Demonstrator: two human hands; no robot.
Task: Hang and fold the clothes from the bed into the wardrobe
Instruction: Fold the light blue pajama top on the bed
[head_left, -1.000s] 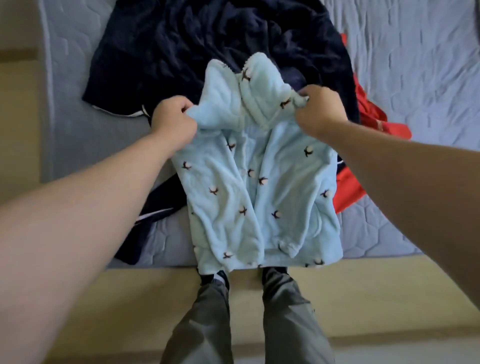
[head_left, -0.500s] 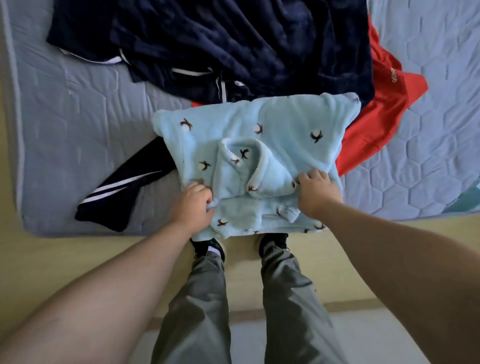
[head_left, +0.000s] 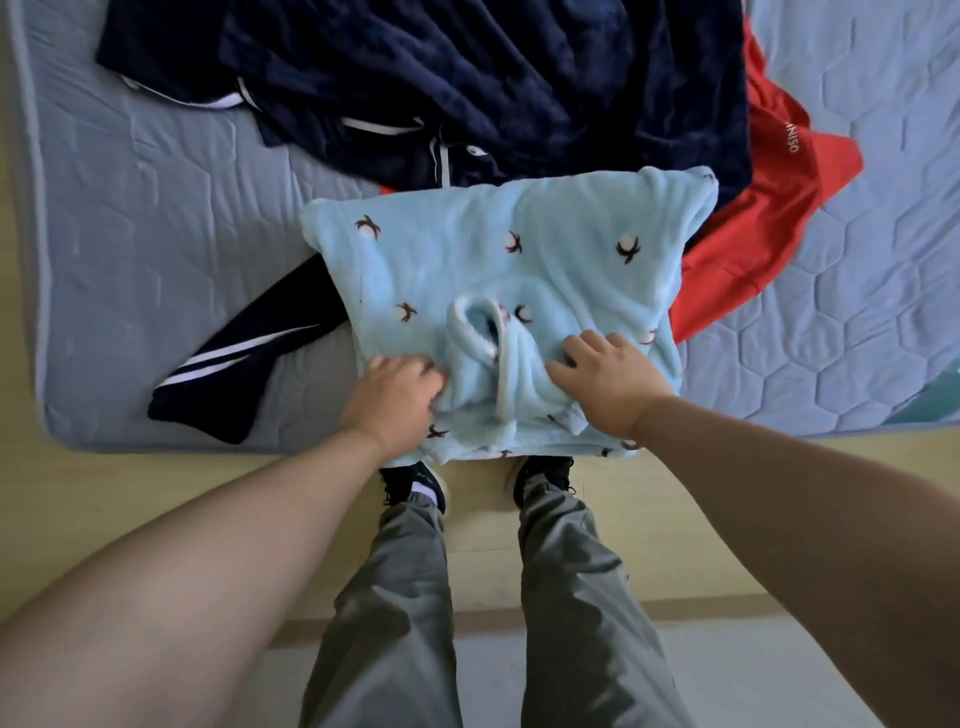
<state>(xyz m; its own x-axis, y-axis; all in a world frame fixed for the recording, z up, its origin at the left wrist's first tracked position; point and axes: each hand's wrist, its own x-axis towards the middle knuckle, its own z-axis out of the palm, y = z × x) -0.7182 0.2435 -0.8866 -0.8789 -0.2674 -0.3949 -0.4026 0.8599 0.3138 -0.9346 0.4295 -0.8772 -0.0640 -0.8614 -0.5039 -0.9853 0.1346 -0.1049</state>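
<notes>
- Looking down from the head camera, I see the light blue fleece garment (head_left: 498, 291) lying folded at frame centre, on the near edge of the mattress (head_left: 156, 234).
- Both hands are on its near half, either side of the bunched collar.
- My left hand (head_left: 389, 395) has its fingers curled into the fleece, gripping a fold.
- My right hand (head_left: 608, 384) lies flat with fingers spread, pressing the fabric and holding nothing.
- Its far edge overlaps the navy pile (head_left: 467, 78) in the upper frame and the red garment (head_left: 769, 197) at upper right.
- A navy striped piece (head_left: 239, 374) sticks out from under it at left.
- Half a second ago the right hand was curled at the fleece; now it is opened flat.
- One second ago both hands held the fleece up by its top.
</notes>
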